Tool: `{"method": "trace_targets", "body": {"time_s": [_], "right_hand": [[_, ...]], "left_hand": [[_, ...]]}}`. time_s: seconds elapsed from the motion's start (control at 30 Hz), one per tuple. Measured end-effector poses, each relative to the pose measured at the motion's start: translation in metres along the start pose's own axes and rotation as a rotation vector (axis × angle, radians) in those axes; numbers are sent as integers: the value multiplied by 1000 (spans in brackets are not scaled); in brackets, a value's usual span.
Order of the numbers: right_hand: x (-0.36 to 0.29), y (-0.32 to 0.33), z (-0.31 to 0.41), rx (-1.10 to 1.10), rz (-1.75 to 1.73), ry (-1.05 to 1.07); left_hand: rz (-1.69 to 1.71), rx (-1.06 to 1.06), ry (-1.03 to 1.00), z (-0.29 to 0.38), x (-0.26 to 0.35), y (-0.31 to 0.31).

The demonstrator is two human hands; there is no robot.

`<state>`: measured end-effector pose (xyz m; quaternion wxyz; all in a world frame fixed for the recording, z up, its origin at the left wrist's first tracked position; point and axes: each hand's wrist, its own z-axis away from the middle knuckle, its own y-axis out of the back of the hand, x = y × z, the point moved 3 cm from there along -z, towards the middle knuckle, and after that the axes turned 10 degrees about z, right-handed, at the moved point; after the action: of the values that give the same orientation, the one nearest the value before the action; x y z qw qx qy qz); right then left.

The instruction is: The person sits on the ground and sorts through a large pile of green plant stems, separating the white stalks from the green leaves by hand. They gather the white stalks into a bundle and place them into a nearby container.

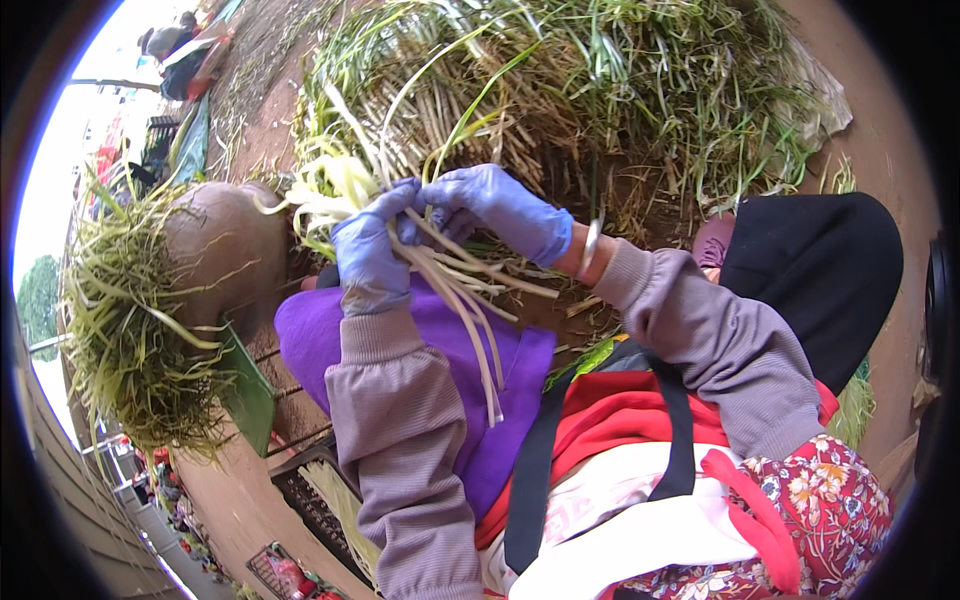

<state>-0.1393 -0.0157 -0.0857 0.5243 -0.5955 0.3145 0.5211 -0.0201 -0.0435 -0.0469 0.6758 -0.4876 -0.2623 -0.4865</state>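
A small bunch of pale leafy stalks [337, 184], looking like blanched chives or young garlic, is gripped in my left hand [375, 240], which wears a blue-violet glove. Its white ends fan out over my purple-covered lap. Against it, my gloved right hand [495, 210] has its fingers bent at the stalks, fingertips partly hidden, with long green leaves rising between the hands. Whether the right fingers pinch a stalk cannot be made out. Beyond both hands lies a large heap of similar stalks with green and dried leaves [570, 97].
At the left, a rounded brown object [225, 255] stands beside a mass of yellow-green leaves [142, 322] and a green panel [250, 390]. Pale stalks lie in a dark crate [307, 502] at the lower left. Another person [180, 56] is at the far upper left.
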Motion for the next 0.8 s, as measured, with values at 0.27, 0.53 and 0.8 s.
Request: {"method": "trace_targets", "body": {"time_s": [0.27,0.53,0.8], "right_hand": [[-36,25,-16,-7,-821,101],[-5,215,19,835,31,-78],[-19,178,-76,588,1300,-9]], "left_hand": [[215,4,-205,-4,27,21],[141,350,-759,58,125,153],[457,-318,-516,63,105,84]]}}
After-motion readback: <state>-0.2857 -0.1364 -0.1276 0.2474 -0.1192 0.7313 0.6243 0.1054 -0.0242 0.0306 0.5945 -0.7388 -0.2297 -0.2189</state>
